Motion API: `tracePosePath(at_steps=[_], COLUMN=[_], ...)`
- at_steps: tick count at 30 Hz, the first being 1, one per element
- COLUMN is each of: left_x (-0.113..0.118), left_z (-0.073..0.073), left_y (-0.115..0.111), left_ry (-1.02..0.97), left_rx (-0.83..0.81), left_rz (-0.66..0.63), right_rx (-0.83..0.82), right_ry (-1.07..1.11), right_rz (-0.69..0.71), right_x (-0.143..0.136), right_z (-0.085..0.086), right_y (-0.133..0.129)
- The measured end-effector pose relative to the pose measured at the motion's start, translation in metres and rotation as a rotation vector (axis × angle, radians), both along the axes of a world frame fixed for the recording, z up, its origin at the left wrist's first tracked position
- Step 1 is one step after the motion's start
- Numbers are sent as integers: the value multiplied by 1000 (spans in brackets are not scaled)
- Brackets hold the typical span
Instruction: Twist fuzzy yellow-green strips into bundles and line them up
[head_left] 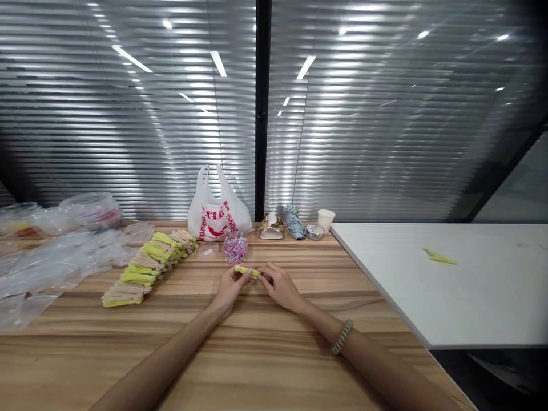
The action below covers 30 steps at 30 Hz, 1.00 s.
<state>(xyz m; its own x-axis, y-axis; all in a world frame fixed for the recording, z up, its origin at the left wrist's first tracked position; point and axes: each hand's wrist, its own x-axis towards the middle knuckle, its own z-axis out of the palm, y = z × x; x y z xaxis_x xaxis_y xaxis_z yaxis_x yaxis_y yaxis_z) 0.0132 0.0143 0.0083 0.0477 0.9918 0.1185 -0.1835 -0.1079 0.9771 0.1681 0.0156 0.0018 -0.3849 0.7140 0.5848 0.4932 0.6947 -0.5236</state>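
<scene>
A small yellow bundle [247, 272] is pinched between my two hands over the wooden table [240, 348]. My left hand [229, 290] grips its left end, and my right hand [279, 285] has its fingers closed on the right end. Just beyond the bundle lies a heap of purple and pink small items [235, 249]. To the left, a long row of yellow and beige bundles [148, 264] runs diagonally, and a round clear lid [207, 250] rests near its far end.
Clear plastic bags [55, 265] and clear containers [92, 210] cover the far left. Along the back stand a white carrier bag [219, 214], a gold packet [271, 226], a blue-grey wrapper [293, 221] and a paper cup [325, 220]. A yellow strip [439, 256] lies on the white table [471, 302].
</scene>
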Motion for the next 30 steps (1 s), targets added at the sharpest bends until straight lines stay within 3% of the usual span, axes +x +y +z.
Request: tracePosePath(at_steps=[5, 18, 30], left_x=[-1, -4, -2], left_z=[-2, -7, -5], left_y=[2, 5, 4], left_ry=[9, -18, -32], left_rx=[31, 13, 31], left_rz=[41, -67, -31], right_rx=[13, 14, 23], right_ry=[-4, -13, -21], right_rz=[-23, 1, 27], right_x=[0, 1, 1], right_z=[-2, -2, -4], right_y=[0, 1, 3])
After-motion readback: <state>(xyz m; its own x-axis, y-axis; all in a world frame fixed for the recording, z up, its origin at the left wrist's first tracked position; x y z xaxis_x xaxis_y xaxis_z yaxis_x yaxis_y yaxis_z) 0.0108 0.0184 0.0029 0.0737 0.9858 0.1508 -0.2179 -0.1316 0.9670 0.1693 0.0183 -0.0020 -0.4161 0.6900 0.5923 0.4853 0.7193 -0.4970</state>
